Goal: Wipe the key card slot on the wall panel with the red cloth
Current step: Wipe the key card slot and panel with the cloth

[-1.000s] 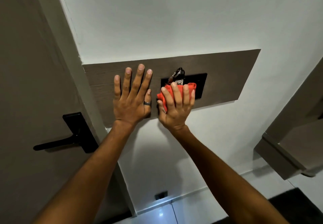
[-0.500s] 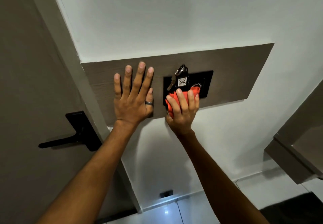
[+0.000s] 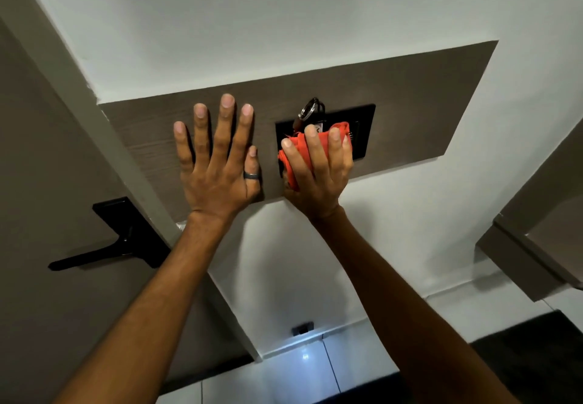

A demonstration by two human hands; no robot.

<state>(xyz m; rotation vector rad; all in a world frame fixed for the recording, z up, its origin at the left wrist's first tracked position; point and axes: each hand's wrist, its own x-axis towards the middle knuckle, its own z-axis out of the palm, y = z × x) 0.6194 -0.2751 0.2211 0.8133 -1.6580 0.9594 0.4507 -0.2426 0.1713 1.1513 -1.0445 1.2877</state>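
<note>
A brown wood-grain wall panel (image 3: 426, 88) carries a black key card slot plate (image 3: 364, 132). A key ring with a tag (image 3: 310, 112) hangs from the slot's top. My right hand (image 3: 318, 170) presses a bunched red cloth (image 3: 339, 129) against the left and middle of the black plate, hiding most of the tag and the slot. My left hand (image 3: 217, 157) lies flat on the panel to the left of the plate, fingers spread, a dark ring on the thumb, holding nothing.
A grey door with a black lever handle (image 3: 107, 246) stands at the left, beside a white door frame (image 3: 132, 164). A grey ledge (image 3: 517, 255) juts out at the right. White floor tiles (image 3: 303, 369) and a dark mat (image 3: 536, 350) lie below.
My right hand with the red cloth has moved down and then back up over the slot plate, covering the key tag again. My left hand has stayed flat on the panel.
</note>
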